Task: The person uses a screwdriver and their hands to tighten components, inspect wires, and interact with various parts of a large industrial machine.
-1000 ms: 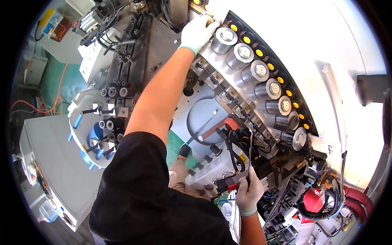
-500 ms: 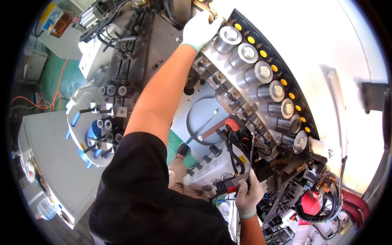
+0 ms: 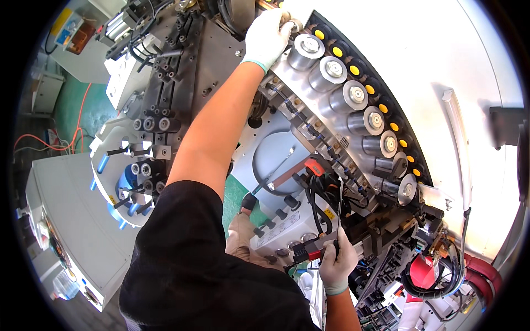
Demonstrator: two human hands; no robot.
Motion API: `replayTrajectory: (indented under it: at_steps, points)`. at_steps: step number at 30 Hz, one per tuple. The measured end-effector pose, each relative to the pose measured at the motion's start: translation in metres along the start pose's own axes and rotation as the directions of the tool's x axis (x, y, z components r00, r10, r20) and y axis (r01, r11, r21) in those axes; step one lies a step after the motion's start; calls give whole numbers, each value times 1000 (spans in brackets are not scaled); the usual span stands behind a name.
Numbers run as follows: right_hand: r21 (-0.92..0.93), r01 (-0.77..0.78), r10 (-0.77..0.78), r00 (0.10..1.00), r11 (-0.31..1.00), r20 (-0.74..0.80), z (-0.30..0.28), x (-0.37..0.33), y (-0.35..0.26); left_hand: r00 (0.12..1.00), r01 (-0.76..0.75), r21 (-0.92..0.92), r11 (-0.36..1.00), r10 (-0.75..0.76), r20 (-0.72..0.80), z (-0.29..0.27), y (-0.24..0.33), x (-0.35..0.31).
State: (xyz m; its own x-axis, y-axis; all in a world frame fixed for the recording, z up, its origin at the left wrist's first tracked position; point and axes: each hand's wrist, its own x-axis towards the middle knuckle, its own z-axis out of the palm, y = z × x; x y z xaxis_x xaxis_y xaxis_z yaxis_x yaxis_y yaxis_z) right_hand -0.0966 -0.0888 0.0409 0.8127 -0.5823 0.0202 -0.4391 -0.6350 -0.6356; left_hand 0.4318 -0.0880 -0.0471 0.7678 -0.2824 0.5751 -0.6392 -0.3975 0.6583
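My left hand point(image 3: 264, 39), in a white glove, reaches up to the far end of a row of metal rollers point(image 3: 353, 95). Its fingers are curled round a small round metal piece point(image 3: 295, 25) there, and some fingertips are hidden. Low in the picture my right hand point(image 3: 338, 263), also gloved, is closed on a screwdriver-like tool point(image 3: 339, 207) with a thin metal shaft pointing away from me. Its handle is mostly hidden in the palm. Against that hand's left side is a black and red device point(image 3: 310, 251), and I cannot tell whether the fingers hold it too.
Yellow-centred black knobs point(image 3: 355, 70) line the curved edge beside the rollers. Under my arms stands a grey control box point(image 3: 287, 223) with black cables. To the left are a dark rail point(image 3: 175, 71) with bolts and a grey cabinet point(image 3: 83, 215). A red hose point(image 3: 480, 278) hangs at right.
My left hand has shifted slightly to the left, and more of the round metal piece shows beside its fingers. My right hand stays almost still with its tool.
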Motion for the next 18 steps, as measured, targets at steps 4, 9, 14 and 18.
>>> replayTrajectory:
  at_steps: [4, 9, 14, 18]
  points:
    - [17, -36, 35, 999, 999, 25, -1, 0, 0, 990, -142, -19, 990, 142, 3, 3, -2, -2]
    - [38, -25, 24, 999, 999, 30, -1, 1, 0, 948, -318, -11, 948, 318, -34, 9, -16, 1]
    - [28, -21, 20, 999, 999, 42, -3, 2, 0, 969, -207, 112, 972, 220, -116, 11, -13, 0]
    - [39, -17, 15, 999, 999, 47, -4, 4, -2, 979, -199, 55, 978, 201, -25, 16, -19, 0]
